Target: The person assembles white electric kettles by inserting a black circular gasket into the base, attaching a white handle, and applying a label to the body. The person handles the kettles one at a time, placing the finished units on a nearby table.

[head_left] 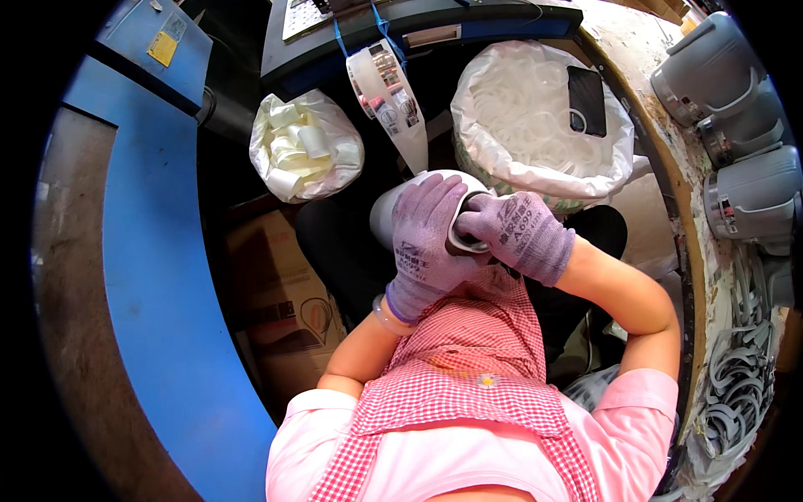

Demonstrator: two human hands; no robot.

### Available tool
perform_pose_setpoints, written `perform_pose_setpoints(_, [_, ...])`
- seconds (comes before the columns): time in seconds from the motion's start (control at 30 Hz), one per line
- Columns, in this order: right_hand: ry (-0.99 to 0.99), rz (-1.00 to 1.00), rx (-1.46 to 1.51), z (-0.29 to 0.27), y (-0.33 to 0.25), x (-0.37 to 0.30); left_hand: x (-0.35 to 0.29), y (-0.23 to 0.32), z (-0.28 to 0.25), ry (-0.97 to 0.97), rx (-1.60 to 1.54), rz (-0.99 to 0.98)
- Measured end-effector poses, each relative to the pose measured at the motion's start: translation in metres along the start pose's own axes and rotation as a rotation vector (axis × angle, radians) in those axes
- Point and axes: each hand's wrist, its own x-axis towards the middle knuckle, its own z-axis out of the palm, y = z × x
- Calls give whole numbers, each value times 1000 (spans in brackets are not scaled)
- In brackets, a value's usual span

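Vessel (383, 215): L hand (425, 241) grasps its side; R hand (520, 233) at its mouth, can't tell grip; poss. roll if L slips.

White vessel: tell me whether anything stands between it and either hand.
Only the purple gloves: the left hand lies over the white vessel, and the right hand is at its open mouth. Nothing else visible stands between.

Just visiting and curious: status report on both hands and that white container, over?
Left hand gripping the white container. Right hand at its open end. Nothing visibly in the way; black phone lies beyond, on translucent rings.
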Motion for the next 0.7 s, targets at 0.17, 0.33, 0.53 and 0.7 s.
perform_pose_setpoints(0.17, [61,-35,35,-13,-6,0,0,0,-4,76,-62,-24])
perform_pose_setpoints(0.33, [-97,-84,54,-29,-13,-7,-2,2,-12,35,-40,29])
perform_pose_setpoints(0.53, [-85,-156,7,-39,-23,-8,-9,10,-25,10,-36,4])
perform_pose_setpoints(0.7, [-7,-220,119,-35,-33,-12,-14,12,-34,-7,-37,-16])
